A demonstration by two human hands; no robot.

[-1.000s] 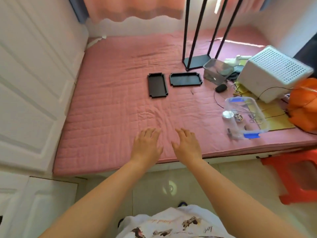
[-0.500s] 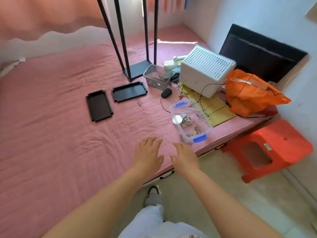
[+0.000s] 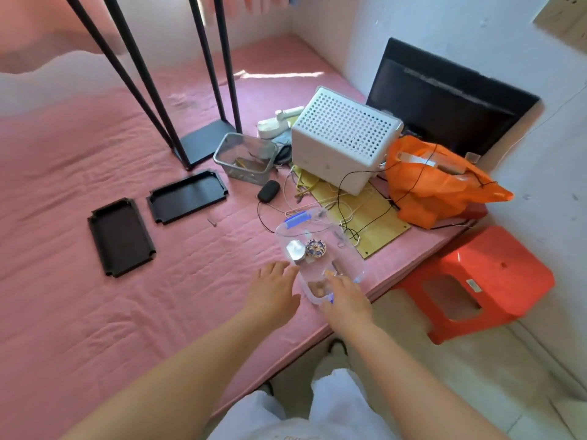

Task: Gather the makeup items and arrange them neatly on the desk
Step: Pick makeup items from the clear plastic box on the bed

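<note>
The clear plastic box [image 3: 320, 249] sits on the pink mattress [image 3: 95, 312] close to its front edge. It holds the small makeup items: a round silver compact [image 3: 295, 250], a blue-patterned round case [image 3: 316, 249] touching it, and some smaller pieces at the near end that are too blurred to identify. A blue clip [image 3: 297, 217] marks the box's far end.

The left hand [image 3: 273, 292] is at the box's near left corner, fingers straight and spread, tips at or just short of the wall; contact cannot be confirmed. The right hand [image 3: 346, 295] rests at the near right corner over the rim, fingers extended, not curled round anything visible. Both hands flank the near end, which suggests a two-handed lift or pull of the whole box, so that the loose contents travel together.

Left of the box, well apart, lie two black trays [image 3: 122, 236], one nearer [image 3: 187, 196], both flat and open side up; they look suited to receive the items. Behind the box are a black mouse [image 3: 268, 190], loose cables [image 3: 346, 214] on a yellow board [image 3: 365, 214], a mesh basket [image 3: 244, 158], a white perforated crate [image 3: 344, 138] and an orange bag [image 3: 438, 185]. A cable lies near the box's far rim; it may snag when the box moves.
</note>
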